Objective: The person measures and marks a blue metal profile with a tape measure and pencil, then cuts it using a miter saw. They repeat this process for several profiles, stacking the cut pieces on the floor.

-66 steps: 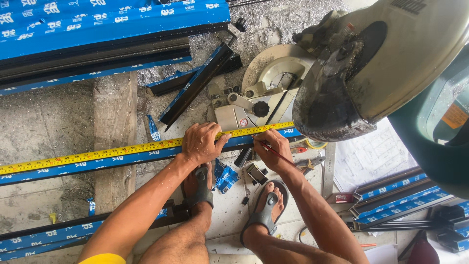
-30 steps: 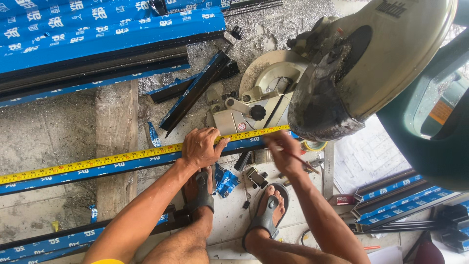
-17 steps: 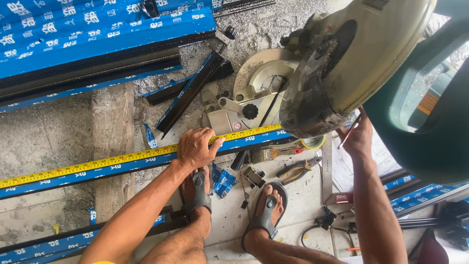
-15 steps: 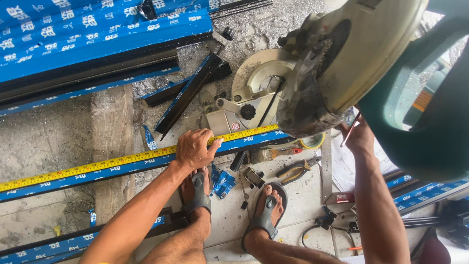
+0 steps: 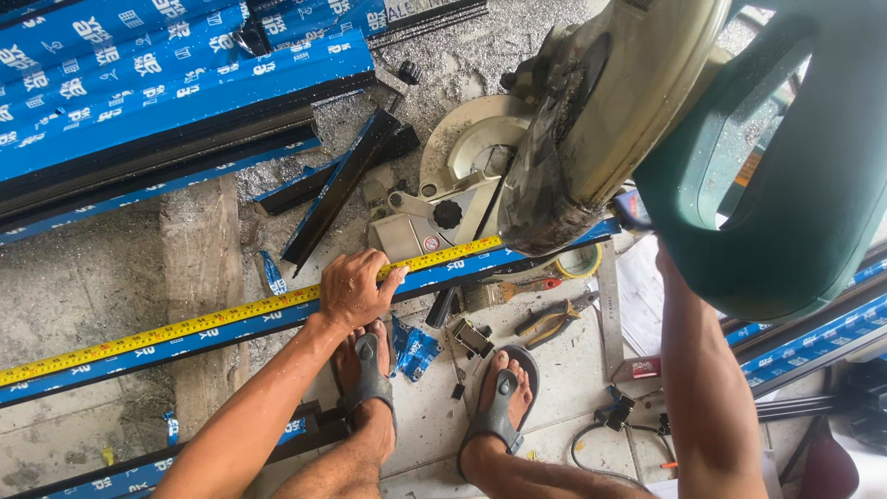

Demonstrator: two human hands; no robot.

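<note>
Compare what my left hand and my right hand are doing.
The left hand lies flat in plain sight, pressing the yellow tape measure onto the long blue-wrapped metal bar. The right hand is hidden behind the green saw handle; only its forearm shows, reaching up. Both are bare.

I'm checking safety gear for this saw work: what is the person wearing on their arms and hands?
Nothing: the left hand is bare, without glove, watch or ring, and both forearms are sleeveless. The right arm is bare too; its hand is hidden behind the saw.
</note>
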